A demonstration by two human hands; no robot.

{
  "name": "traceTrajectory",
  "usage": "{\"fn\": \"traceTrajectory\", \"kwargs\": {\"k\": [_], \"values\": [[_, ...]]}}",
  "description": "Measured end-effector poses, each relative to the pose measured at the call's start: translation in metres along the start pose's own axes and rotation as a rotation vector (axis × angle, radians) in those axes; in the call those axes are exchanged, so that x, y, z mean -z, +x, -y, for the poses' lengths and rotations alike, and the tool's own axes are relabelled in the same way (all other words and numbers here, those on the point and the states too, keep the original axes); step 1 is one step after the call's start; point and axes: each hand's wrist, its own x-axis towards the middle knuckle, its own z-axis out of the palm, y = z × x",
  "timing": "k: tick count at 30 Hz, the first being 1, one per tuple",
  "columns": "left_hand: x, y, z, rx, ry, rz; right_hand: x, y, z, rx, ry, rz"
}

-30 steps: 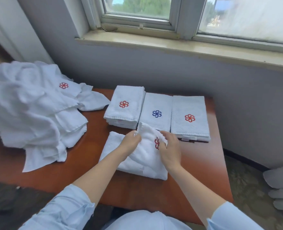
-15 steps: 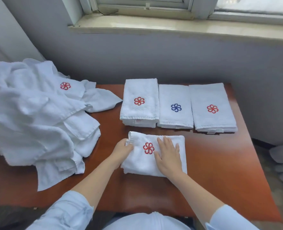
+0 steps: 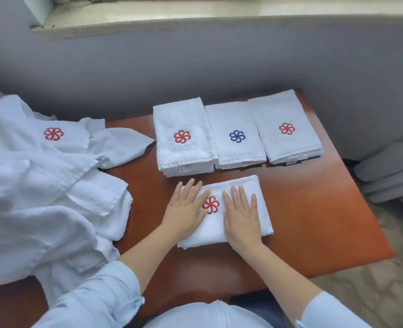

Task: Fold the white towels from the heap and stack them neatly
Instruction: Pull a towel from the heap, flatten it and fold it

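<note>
The folded white terry towel w/ red pinwheel logo point(image 3: 237, 183) lay flat at front-centre of the red-brown wooden counter point(image 3: 314, 209), just short of a row of three folded white-towel stacks point(image 3: 234, 147). Left hand point(image 3: 186, 209) & right hand point(image 3: 240, 216) were both spread flat, fingers straight, pressing it either side of the logo. Risk, prob.: when lifted to a stack, layers could slip open or land askew if gripped at one edge only. The crumpled white towel heap point(image 3: 41, 185) at left appeared to hang over the counter's near edge; a tug could drag it off.
</note>
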Motion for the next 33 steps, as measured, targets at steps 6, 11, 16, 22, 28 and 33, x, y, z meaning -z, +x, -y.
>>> {"fn": "traceTrajectory", "kwargs": {"k": [6,11,16,22,28,33], "values": [[-0.021,-0.007,0.001,0.07,-0.02,0.015,-0.015,-0.012,-0.01,-0.036,0.078,0.096],[-0.024,-0.006,-0.001,0.109,0.006,0.028,-0.015,-0.001,-0.021,0.033,0.09,0.176],[-0.022,-0.008,-0.007,0.161,0.002,0.024,0.002,0.01,-0.036,0.111,0.133,0.273],[-0.017,-0.014,-0.019,0.248,-0.049,0.069,0.011,-0.02,-0.04,-0.119,0.249,0.036],[-0.015,-0.033,-0.041,0.42,-0.428,0.162,0.003,-0.056,-0.041,-0.52,0.934,-0.09],[-0.02,-0.05,-0.07,0.412,-0.584,0.218,0.004,-0.07,-0.052,-0.6,1.24,-0.089]]}}
